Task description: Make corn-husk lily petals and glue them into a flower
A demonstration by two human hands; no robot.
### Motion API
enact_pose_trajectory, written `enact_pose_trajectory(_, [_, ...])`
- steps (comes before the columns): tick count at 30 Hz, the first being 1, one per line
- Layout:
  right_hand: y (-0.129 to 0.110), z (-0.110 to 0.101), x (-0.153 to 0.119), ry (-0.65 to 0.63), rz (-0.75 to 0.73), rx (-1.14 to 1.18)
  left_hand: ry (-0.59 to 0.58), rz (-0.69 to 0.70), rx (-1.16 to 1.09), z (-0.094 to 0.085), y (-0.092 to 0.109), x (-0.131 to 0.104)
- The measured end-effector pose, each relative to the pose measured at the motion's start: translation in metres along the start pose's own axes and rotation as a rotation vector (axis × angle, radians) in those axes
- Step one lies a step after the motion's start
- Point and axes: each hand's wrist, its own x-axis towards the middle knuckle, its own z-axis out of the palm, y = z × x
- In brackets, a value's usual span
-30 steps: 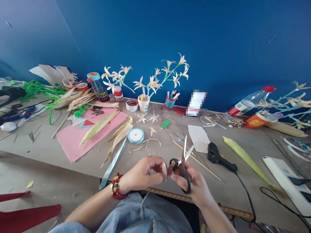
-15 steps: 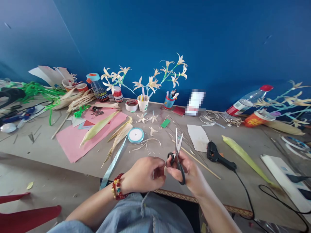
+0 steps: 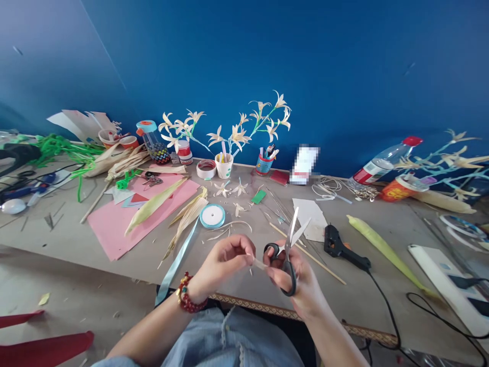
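Pinching a narrow pale strip [image 3: 260,263] in left hand [image 3: 229,260] and, seemingly, right hand [image 3: 305,285] above the grey tabletop's [image 3: 64,239] near edge, now out of near-concealment and so better exposed for working. Hooking scissors [image 3: 288,252] on right-hand fingers, with blades parted wider than before, clear of the strip. Showing beyond: ribbon spool [image 3: 212,219] at left, glue gun [image 3: 346,250] at right, artificial flowers [image 3: 239,136] far centre before blue wall [image 3: 229,51].

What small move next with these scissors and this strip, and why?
Perhaps turn the scissors in your right hand toward the pale strip, steadied by your left hand: it stretches between both hands, while the open blades point away from it.
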Motion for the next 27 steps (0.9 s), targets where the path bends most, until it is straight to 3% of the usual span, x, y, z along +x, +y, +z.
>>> enact_pose_trajectory(4, [0.002,0.009,-0.002,0.052,-0.04,0.001,0.097,0.01,-0.27,0.017,-0.016,-0.003])
enact_pose_trajectory(9, [0.005,0.008,-0.003,0.072,-0.033,-0.009,0.175,0.06,-0.245,0.028,-0.018,-0.005])
enact_pose_trajectory(12, [0.009,-0.001,-0.008,0.009,-0.048,-0.105,0.22,0.054,-0.234,0.024,-0.013,-0.005])
enact_pose_trajectory(18, [0.014,-0.018,-0.023,-0.319,0.084,-0.293,0.178,-0.007,-0.312,0.018,-0.007,-0.005])
enact_pose_trajectory(27, [0.014,-0.018,-0.027,-0.333,0.18,-0.292,0.137,-0.029,-0.405,0.016,-0.008,-0.001])
